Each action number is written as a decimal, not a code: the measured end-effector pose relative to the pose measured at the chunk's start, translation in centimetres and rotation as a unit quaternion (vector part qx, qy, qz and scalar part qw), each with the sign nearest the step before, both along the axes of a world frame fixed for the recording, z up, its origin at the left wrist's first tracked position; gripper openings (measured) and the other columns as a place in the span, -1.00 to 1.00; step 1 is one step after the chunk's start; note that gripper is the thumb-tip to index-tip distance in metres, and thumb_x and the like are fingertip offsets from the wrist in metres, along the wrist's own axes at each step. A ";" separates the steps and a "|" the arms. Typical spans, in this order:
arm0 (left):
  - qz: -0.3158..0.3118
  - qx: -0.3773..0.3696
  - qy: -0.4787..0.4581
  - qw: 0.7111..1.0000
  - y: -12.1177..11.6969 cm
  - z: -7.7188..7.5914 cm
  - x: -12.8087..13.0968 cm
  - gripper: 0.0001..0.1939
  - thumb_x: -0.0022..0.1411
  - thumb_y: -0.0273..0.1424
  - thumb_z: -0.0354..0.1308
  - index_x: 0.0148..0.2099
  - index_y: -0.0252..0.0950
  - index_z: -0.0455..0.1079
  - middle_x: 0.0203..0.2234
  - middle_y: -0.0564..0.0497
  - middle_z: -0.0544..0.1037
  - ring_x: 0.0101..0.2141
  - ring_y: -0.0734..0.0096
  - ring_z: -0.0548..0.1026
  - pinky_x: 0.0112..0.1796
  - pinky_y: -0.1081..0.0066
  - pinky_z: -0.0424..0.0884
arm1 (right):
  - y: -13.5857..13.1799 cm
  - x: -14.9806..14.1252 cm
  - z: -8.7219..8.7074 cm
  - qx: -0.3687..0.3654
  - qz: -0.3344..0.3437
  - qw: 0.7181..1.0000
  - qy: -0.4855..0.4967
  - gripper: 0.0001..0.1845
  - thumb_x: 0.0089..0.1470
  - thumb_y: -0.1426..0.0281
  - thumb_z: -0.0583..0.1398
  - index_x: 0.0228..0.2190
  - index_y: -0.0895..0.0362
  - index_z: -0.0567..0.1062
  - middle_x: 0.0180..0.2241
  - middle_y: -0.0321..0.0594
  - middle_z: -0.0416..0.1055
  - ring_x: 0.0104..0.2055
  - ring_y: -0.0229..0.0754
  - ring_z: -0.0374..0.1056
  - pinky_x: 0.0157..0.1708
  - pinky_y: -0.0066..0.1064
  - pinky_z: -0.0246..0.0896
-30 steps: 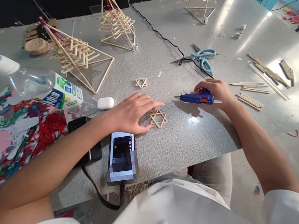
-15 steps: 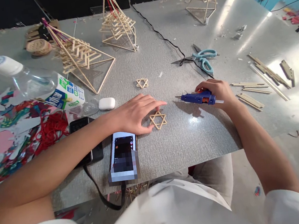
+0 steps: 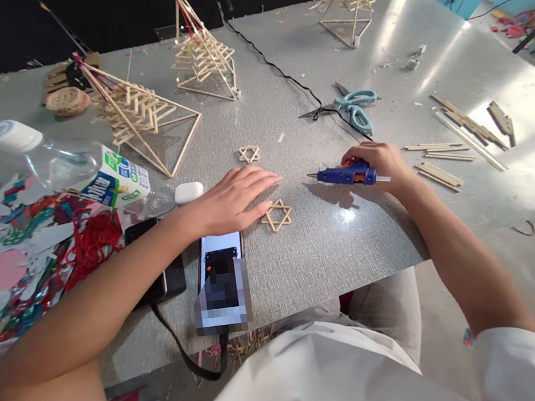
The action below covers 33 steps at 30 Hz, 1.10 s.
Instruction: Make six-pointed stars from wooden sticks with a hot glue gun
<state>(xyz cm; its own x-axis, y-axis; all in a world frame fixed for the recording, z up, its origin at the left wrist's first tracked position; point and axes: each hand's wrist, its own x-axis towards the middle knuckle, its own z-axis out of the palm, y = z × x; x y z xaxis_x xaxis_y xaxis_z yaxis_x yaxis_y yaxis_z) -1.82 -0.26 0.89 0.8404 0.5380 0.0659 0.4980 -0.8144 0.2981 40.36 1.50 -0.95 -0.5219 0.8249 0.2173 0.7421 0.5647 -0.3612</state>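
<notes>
My left hand (image 3: 236,201) is spread open over the table, palm down, with its thumb tip at the edge of a six-pointed wooden stick star (image 3: 278,216). Whether the thumb touches the star I cannot tell. Just beyond the fingers lies a smaller stick star (image 3: 249,154). To the right, my right hand (image 3: 380,164) is wrapped round a blue hot glue gun (image 3: 346,175), its nozzle pointing left and a clear glue stick poking from its rear. Beneath my left wrist sits a phone (image 3: 221,278) with a lit screen, its lower part blurred.
Scissors (image 3: 357,111) lie behind the glue gun, crossed by a black cord (image 3: 275,63). Thin sticks (image 3: 440,176) rest at right. Stick pyramids (image 3: 139,112) stand at the back. A clear bottle (image 3: 67,160), red string (image 3: 99,237) and a white case (image 3: 189,192) are at left.
My left hand has lifted off the larger star, its fingers now straighter and angled away from it. My right hand still holds the glue gun. The whole view has shifted slightly.
</notes>
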 end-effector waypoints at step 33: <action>-0.086 -0.111 -0.062 0.988 0.7 0.4 0.5 -0.40 0.25 -0.40 0.29 0.34 -0.17 0.48 0.09 -0.09 0.64 0.11 0.08 0.51 0.30 0.13 0.30 | -0.2 0.3 0.2 0.001 -0.007 0.999 0.034 -0.69 0.05 0.22 0.30 -0.15 -0.01 0.67 -0.28 -0.10 0.61 -0.27 0.05 0.52 -0.21 -0.11 0.33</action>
<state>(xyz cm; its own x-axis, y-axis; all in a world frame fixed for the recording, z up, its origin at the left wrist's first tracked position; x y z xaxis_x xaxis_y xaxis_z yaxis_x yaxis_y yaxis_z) -1.27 0.41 1.31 0.9133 0.4011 0.0714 0.3062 -0.7914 0.5290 40.69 1.31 -0.71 -0.4939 0.8319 0.2530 0.7242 0.5546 -0.4099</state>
